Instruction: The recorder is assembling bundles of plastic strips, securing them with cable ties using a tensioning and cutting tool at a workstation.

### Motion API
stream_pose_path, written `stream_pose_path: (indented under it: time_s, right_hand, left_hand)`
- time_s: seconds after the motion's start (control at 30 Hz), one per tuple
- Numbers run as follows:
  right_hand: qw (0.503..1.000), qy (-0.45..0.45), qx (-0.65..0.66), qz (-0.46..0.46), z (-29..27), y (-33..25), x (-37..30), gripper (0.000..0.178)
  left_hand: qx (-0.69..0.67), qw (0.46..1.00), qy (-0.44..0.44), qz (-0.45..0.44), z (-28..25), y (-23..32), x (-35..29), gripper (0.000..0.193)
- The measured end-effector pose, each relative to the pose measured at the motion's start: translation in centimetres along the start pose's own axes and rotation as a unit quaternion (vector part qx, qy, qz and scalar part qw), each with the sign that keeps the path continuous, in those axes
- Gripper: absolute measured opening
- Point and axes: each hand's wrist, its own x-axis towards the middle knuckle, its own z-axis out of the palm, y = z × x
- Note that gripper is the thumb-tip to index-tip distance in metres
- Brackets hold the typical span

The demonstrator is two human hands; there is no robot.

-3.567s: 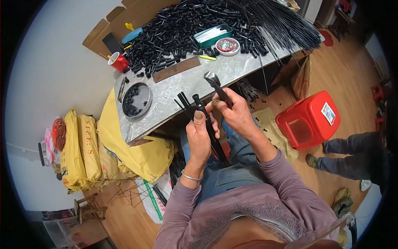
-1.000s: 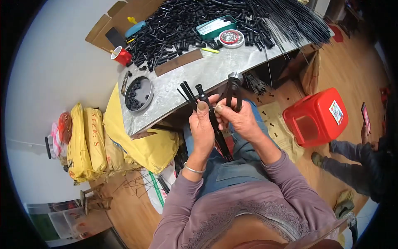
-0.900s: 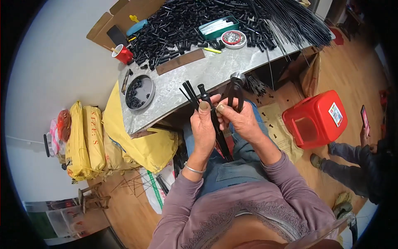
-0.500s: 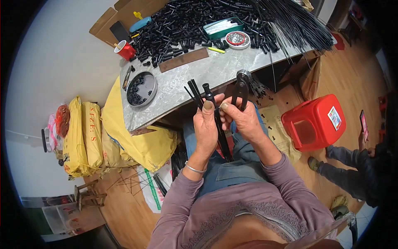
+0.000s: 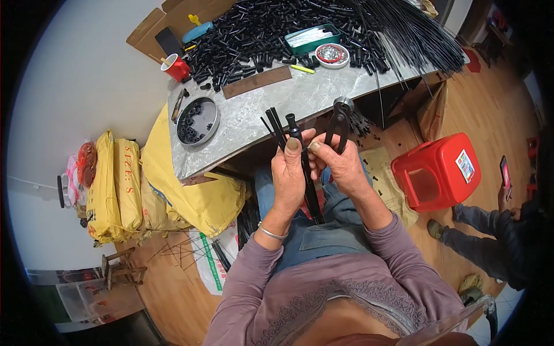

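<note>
Black rods [image 5: 287,137] are clenched in the left hand [image 5: 290,179]; at its 3 o'clock, the right hand [image 5: 339,167] grasps pincers [image 5: 339,120].

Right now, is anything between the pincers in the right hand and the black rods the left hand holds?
Nothing visible. The pincers in the right hand stand beside the black rods gripped by the left hand, with open air between.
</note>
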Motion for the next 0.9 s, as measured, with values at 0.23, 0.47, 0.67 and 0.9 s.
stream_pose_path:
  time_s: [0.23,0.47,0.67,0.9]
  right_hand:
    - [0.997,-0.003,-0.037,-0.062,0.37,-0.27,-0.36,0.021]
    - [0.997,-0.01,-0.065,-0.05,0.58,-0.76,-0.51,0.02]
    - [0.998,-0.023,-0.045,-0.049,0.54,-0.28,-0.32,0.021]
    - [0.997,-0.023,-0.04,-0.056,0.63,-0.4,-0.37,0.021]
  left_hand:
    - [0.017,1.0,-0.005,-0.004,-0.1,-0.19,-0.15,0.06]
    - [-0.003,1.0,-0.016,-0.019,-0.46,-0.06,-0.05,0.061]
    - [-0.011,1.0,-0.007,-0.008,-0.56,-0.11,-0.17,0.061]
    - [0.0,1.0,-0.008,0.004,-0.63,-0.35,-0.18,0.059]
